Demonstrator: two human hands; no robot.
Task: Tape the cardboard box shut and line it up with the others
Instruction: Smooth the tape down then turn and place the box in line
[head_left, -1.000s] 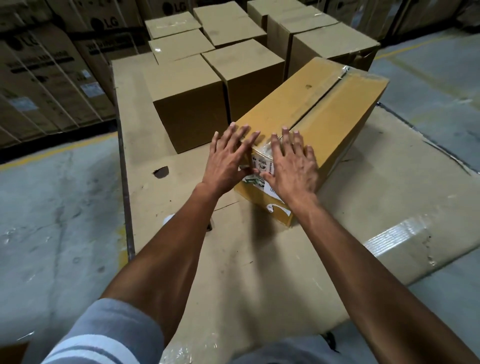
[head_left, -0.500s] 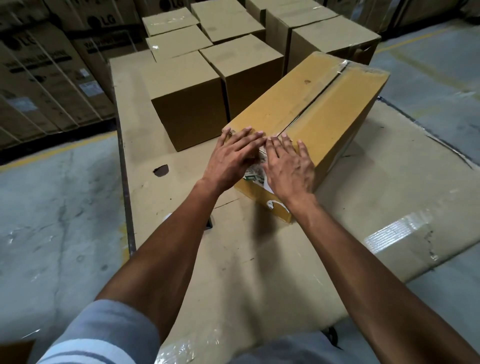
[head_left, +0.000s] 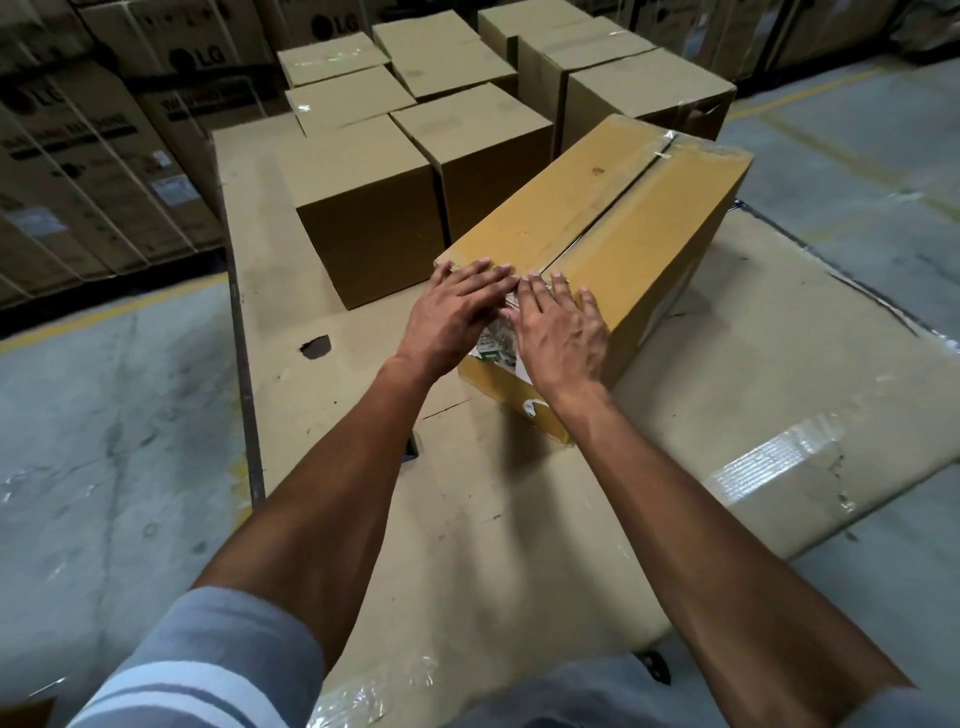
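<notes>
A long yellowish cardboard box (head_left: 639, 218) lies at an angle on a flat cardboard sheet (head_left: 467, 493). Clear tape runs along its top seam and down over the near end. My left hand (head_left: 457, 312) and my right hand (head_left: 558, 332) lie flat side by side on that near end, fingertips at the top edge, pressing on the tape over a torn label. Neither hand holds anything. Behind the box stand several closed brown boxes (head_left: 363, 208) in rows.
The sheet's left edge (head_left: 244, 364) borders bare concrete floor (head_left: 104, 441). A dark hole (head_left: 316, 346) marks the sheet left of my hands. Large printed cartons (head_left: 78, 156) are stacked at the far left. A shiny tape patch (head_left: 769, 467) lies at the right.
Both hands slid down from the top edge onto the near end face and drew closer together. The view moved slightly nearer the box.
</notes>
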